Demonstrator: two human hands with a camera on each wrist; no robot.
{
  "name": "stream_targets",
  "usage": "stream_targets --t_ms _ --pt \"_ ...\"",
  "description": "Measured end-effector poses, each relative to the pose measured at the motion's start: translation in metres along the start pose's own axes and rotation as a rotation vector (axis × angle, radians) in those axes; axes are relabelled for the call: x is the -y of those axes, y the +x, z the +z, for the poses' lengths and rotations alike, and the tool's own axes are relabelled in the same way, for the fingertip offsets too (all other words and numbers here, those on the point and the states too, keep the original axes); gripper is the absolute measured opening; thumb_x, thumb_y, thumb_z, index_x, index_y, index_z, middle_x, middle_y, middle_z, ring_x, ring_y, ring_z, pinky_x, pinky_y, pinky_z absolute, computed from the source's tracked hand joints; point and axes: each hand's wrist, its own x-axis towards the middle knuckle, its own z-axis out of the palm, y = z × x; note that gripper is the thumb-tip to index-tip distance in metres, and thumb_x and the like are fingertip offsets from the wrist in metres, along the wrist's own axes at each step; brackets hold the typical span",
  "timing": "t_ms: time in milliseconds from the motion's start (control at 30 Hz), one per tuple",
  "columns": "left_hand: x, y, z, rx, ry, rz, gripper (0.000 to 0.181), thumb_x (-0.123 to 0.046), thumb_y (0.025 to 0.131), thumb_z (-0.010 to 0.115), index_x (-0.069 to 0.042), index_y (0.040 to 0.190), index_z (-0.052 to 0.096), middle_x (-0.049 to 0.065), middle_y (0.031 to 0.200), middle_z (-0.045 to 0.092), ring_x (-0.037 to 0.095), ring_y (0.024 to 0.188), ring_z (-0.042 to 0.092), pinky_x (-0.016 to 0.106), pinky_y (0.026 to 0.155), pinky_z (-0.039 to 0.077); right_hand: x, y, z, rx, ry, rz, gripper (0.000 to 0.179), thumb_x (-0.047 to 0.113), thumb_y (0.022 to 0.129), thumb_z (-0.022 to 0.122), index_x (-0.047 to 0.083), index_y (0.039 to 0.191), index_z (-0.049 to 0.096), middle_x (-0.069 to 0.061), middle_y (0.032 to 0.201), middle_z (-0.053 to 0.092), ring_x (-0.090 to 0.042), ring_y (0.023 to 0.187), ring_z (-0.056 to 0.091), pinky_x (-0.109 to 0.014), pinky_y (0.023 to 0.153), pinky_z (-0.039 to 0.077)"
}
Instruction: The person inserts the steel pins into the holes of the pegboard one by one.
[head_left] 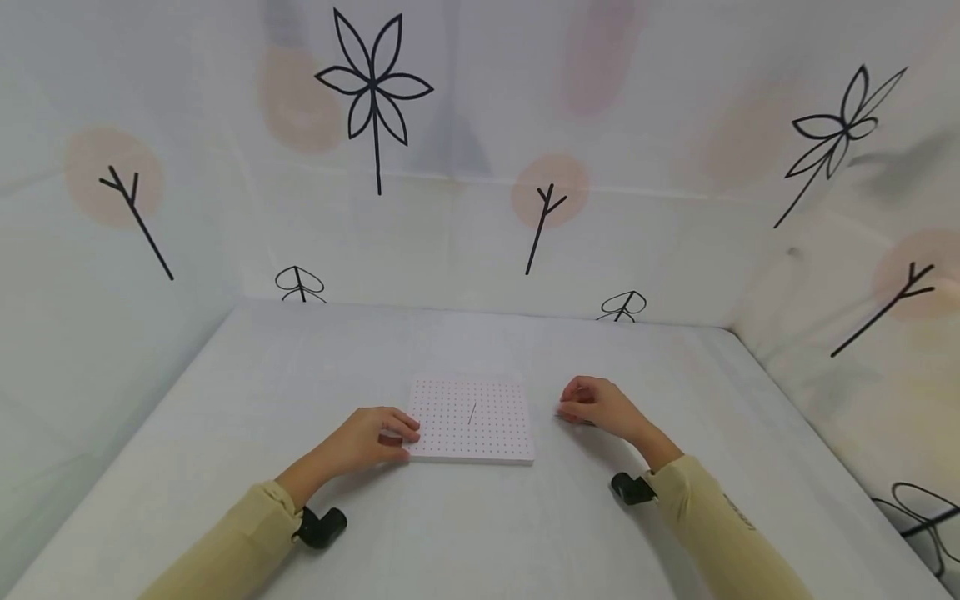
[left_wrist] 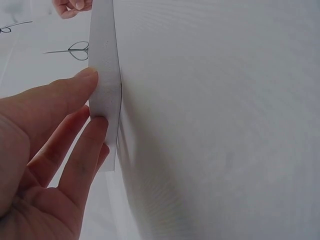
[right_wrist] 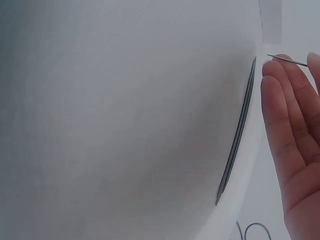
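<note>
I see a white-covered tabletop (head_left: 480, 529) spread around the dotted board (head_left: 498, 435), which lies flat upon it and serves as the middle of everything. Beyond the board, and off to either side of it, rise pale wall hangings (head_left: 465, 250), printed with black-outlined flowers (head_left: 373, 85), forked twigs (head_left: 536, 229) and soft peach blotches (head_left: 300, 100). Light folds and faint shadows cross the fabric.

The board itself is white, square and fairly thin, with plain smooth sides; its top carries neat rows of small dots or holes. One dark slim stick (head_left: 472, 414) shows near its middle, slanting; whether it stands or lies, I cannot tell.

At the board's near left corner, the person's left hand (head_left: 378, 436) has a narrow grip, thumb and fingers set against the edges. To the right of the board, apart from it, the right hand (head_left: 598, 405) pinches one slender pointed rod (right_wrist: 287, 60) between thumb and fingertip, so that grip is nearly closed. Beneath that hand, also right of the board, a bundle of dark rods (right_wrist: 236, 135) rests on the tabletop, lying side by side, long, thin and tapering at the ends.
</note>
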Motion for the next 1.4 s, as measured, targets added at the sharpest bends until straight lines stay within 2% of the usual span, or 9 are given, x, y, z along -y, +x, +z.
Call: stream_targets --t_ms 400,700,1267,1400 --pt "0.003 0.001 0.0 0.0 0.003 0.019 0.022 -0.002 0.074 0.077 -0.003 0.095 0.072 0.006 0.107 0.063 0.021 0.097 0.062 0.024 0.078 0.053 0.009 0.002 0.011 0.03 0.065 -0.031 0.015 0.013 0.086 0.067 0.003 0.09 0.056 -0.006 0.084 0.066 -0.02 0.074 0.061 -0.03 0.067 0.055" --pt "0.003 0.001 0.001 -0.003 0.015 0.006 0.022 -0.002 0.074 0.076 -0.003 0.095 0.072 0.005 0.107 0.063 0.02 0.095 0.062 0.024 0.078 0.054 0.018 0.006 0.019 0.039 0.065 -0.06 0.013 0.013 0.088 0.065 0.005 0.09 0.056 -0.006 0.086 0.067 -0.02 0.076 0.063 -0.033 0.071 0.055" --pt "0.002 0.0 0.0 -0.007 0.013 0.005 0.022 -0.002 0.073 0.077 -0.002 0.095 0.072 0.006 0.107 0.064 0.021 0.096 0.062 0.025 0.078 0.054 0.035 0.011 0.036 0.099 0.156 -0.193 0.013 0.009 0.086 0.067 0.002 0.088 0.056 -0.008 0.085 0.066 -0.021 0.077 0.064 -0.03 0.072 0.056" --pt "0.002 0.0 -0.001 -0.006 0.011 0.011 0.022 -0.002 0.073 0.077 -0.002 0.095 0.072 0.007 0.107 0.064 0.022 0.096 0.062 0.026 0.078 0.054 0.038 0.013 0.041 0.106 0.139 -0.213 0.013 0.009 0.085 0.067 0.002 0.088 0.057 -0.007 0.085 0.066 -0.022 0.076 0.064 -0.029 0.072 0.055"
